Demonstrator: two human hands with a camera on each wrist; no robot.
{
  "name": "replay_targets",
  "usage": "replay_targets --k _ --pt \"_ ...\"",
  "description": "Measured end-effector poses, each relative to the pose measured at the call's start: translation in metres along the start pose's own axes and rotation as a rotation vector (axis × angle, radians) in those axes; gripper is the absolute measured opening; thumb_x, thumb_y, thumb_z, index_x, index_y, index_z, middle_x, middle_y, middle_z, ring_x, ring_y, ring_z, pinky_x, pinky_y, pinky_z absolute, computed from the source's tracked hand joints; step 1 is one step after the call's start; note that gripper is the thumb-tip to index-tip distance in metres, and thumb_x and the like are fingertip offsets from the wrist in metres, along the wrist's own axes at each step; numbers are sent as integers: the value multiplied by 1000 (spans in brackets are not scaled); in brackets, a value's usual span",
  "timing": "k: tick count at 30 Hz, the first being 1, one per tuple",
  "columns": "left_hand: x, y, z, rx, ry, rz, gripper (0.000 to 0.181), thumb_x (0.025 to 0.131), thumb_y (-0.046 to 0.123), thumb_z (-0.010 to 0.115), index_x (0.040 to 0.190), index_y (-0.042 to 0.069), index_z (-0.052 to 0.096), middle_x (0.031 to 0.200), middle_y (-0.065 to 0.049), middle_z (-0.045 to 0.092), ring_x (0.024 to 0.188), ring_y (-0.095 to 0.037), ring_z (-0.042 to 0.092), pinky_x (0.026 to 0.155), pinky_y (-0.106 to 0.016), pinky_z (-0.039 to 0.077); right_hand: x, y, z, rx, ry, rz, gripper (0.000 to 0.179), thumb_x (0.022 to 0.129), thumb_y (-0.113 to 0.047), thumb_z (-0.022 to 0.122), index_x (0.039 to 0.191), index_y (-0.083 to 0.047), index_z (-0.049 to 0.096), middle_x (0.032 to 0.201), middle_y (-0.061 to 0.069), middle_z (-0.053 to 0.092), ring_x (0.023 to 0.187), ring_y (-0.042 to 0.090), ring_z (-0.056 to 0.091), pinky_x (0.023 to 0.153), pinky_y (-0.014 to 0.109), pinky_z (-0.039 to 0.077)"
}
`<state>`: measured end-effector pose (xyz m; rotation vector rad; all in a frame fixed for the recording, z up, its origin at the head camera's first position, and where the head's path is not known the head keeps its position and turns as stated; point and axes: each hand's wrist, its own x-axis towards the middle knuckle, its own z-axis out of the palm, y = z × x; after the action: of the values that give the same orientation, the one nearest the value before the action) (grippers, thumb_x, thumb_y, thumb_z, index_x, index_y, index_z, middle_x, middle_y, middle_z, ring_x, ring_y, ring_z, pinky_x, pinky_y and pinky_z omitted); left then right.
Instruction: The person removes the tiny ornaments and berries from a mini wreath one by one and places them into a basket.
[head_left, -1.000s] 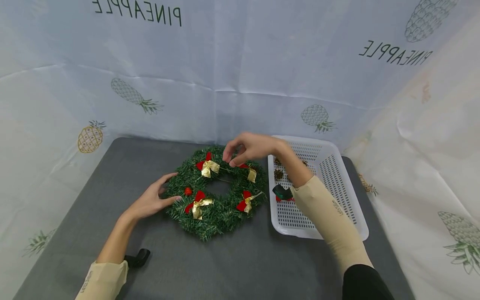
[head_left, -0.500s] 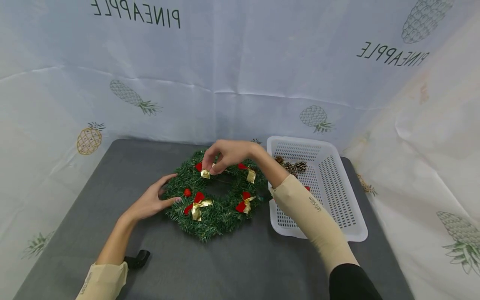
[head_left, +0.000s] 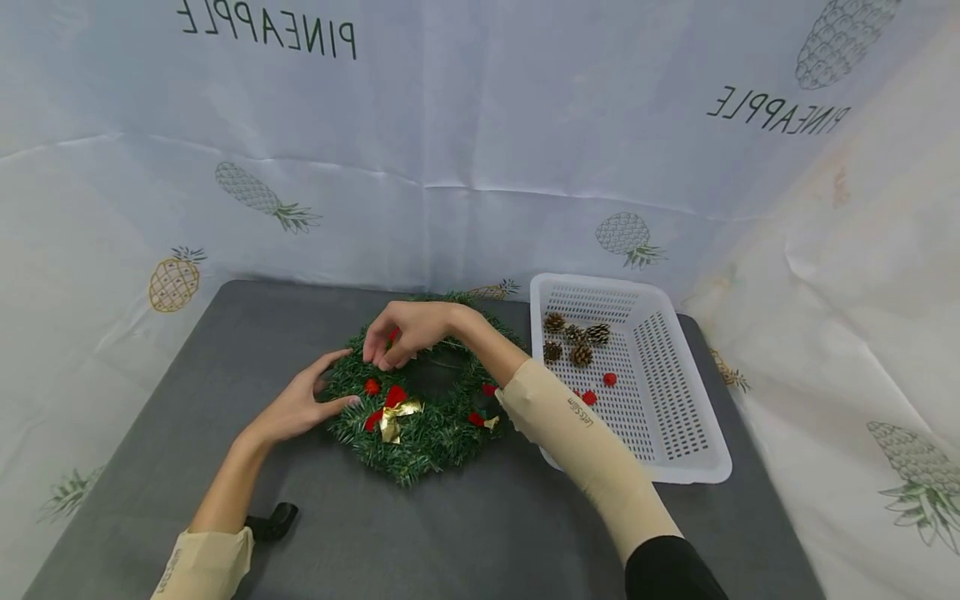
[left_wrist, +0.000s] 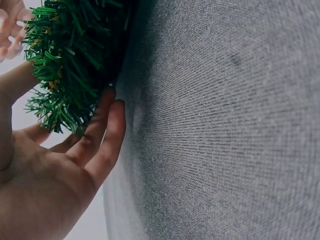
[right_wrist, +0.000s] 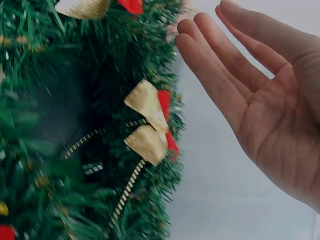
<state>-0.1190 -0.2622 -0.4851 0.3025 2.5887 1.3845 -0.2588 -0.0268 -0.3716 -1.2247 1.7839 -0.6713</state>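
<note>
A green wreath (head_left: 427, 446) lies on the dark table, set with red and gold bows (head_left: 392, 414) and a small red ball (head_left: 372, 386). My left hand (head_left: 300, 404) holds its left edge, thumb on top; in the left wrist view the fingers (left_wrist: 107, 130) reach beneath the greenery. Over the wreath's upper left part hovers my right hand (head_left: 408, 333), bent down at the wrist, thumb close to the forefinger. In the right wrist view its fingers (right_wrist: 215, 75) show no object in them, beside a gold bow (right_wrist: 150, 125). The right forearm covers the wreath's right side.
A white perforated basket (head_left: 675, 400) stands right of the wreath, with several pine cones (head_left: 581, 356) and a few red balls (head_left: 610, 379) inside. A pineapple-print cloth (head_left: 480, 150) hangs behind the table (head_left: 450, 542). A black camera mount (head_left: 273, 522) sits at the left wrist.
My right hand has moved left and slightly nearer across the wreath, from its upper middle to its upper left. More of the basket's contents show. The left hand has stayed put.
</note>
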Motion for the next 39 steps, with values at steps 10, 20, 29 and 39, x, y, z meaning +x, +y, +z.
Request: replay_targets --k 10,20,29,39 --pt "1 0 0 8 2 -9 86 104 23 76 170 1 27 174 -39 22 150 -70 35 113 -79 44 20 10 15 71 -13 87 32 106 -2 67 138 5 69 137 23 72 121 30 74 98 28 64" --pt "0 0 -1 10 1 -7 85 104 22 76 170 0 27 174 -39 22 151 -70 34 113 -79 44 30 22 25 22 9 128 34 106 -2 68 140 -1 70 145 19 70 119 27 74 94 27 63" --pt "-1 -1 0 12 -5 -7 85 104 23 75 170 0 26 174 -39 21 149 -71 36 112 -80 44 34 24 31 -114 0 151 37 106 -10 71 143 -10 72 152 10 67 138 23 66 100 25 59" --pt "0 -3 0 25 -3 -7 85 104 23 76 170 1 27 173 -38 24 145 -72 41 109 -77 48 37 18 34 -156 -32 139 30 104 -10 73 134 -6 75 131 11 73 112 14 66 93 22 55"
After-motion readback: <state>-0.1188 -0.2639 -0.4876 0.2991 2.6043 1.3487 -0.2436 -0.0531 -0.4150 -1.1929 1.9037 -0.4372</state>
